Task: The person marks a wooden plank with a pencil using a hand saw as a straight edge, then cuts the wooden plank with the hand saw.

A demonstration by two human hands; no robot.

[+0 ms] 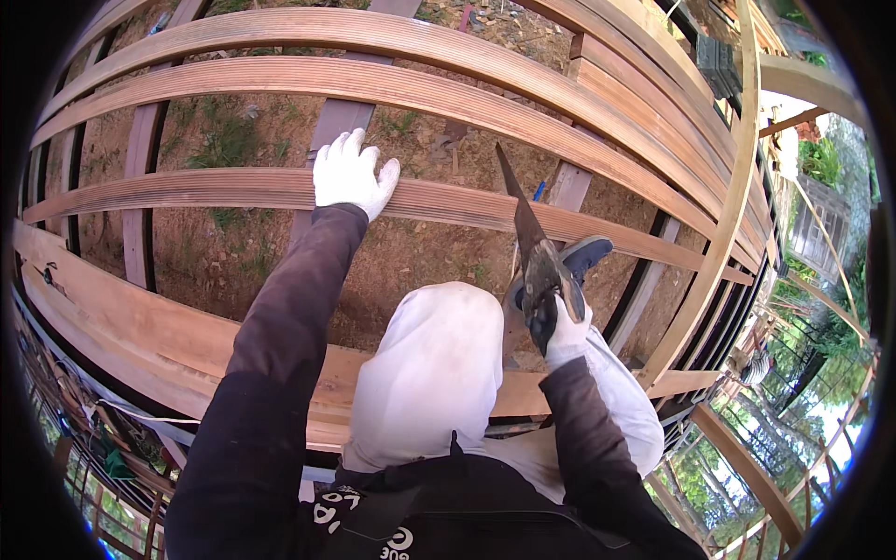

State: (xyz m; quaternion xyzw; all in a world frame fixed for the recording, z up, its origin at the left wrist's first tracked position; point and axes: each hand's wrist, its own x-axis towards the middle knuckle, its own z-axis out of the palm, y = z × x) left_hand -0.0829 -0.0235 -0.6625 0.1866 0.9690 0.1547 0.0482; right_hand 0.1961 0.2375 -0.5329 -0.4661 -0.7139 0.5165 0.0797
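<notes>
In my head view, the gloved left hand (353,175) lies spread on a grooved board (243,189). The gloved right hand (567,325) is wrapped around the handle (544,278) of a saw (532,243), whose blade (526,219) crosses over that board; I cannot tell whether they touch. Soil (233,266) shows beneath.

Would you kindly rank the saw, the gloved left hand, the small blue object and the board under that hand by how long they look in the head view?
Longest to shortest, by visible length:
1. Board under the left hand
2. Saw
3. Gloved left hand
4. Small blue object
</notes>
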